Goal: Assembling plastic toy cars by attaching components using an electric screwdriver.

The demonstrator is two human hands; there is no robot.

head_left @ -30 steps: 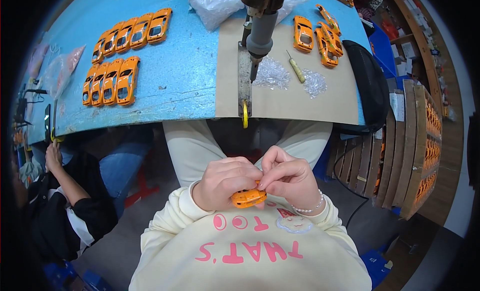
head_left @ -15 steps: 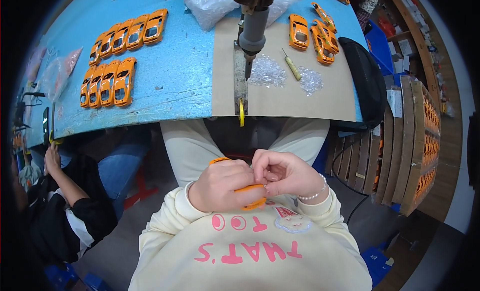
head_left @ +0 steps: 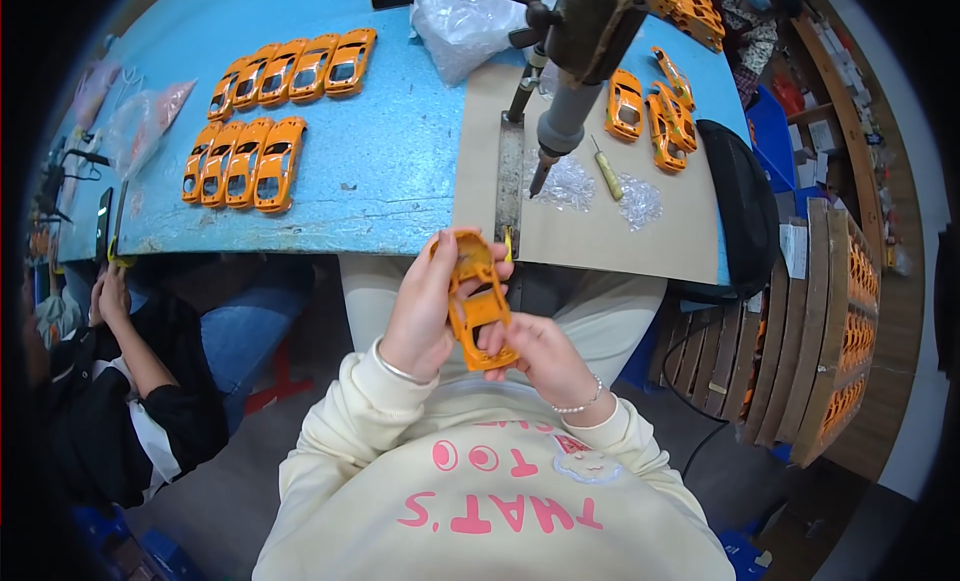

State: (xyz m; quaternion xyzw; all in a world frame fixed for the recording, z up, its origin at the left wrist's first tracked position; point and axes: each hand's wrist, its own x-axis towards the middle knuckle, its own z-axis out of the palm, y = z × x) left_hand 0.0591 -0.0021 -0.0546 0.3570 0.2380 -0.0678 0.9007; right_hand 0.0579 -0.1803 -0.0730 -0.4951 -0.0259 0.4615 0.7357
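Observation:
An orange toy car body shell [head_left: 480,303] is held above my lap, its hollow inner side facing up. My left hand [head_left: 428,306] is closed around its far end and left side, with the thumb on top. At the near end, the fingers of my right hand [head_left: 545,356] pinch the shell's edge, some of them reaching under it. Whether a small clear part sits between those fingers cannot be seen. Beyond my hands stands a press-mounted heating tool [head_left: 562,121] with a pointed tip, above a metal bar [head_left: 510,166].
Two rows of orange shells [head_left: 275,166] lie on the blue table [head_left: 385,171]. On the brown sheet [head_left: 590,236] are piles of clear plastic pieces [head_left: 565,186], a yellow-handled awl [head_left: 608,176] and more shells [head_left: 626,106]. A black bag [head_left: 738,206] stands right. A co-worker [head_left: 130,381] sits left.
My hands have lifted the shell forward from close to my body and turned it lengthwise. The left hand's grip has moved to its far end. The whole view has tilted and shifted.

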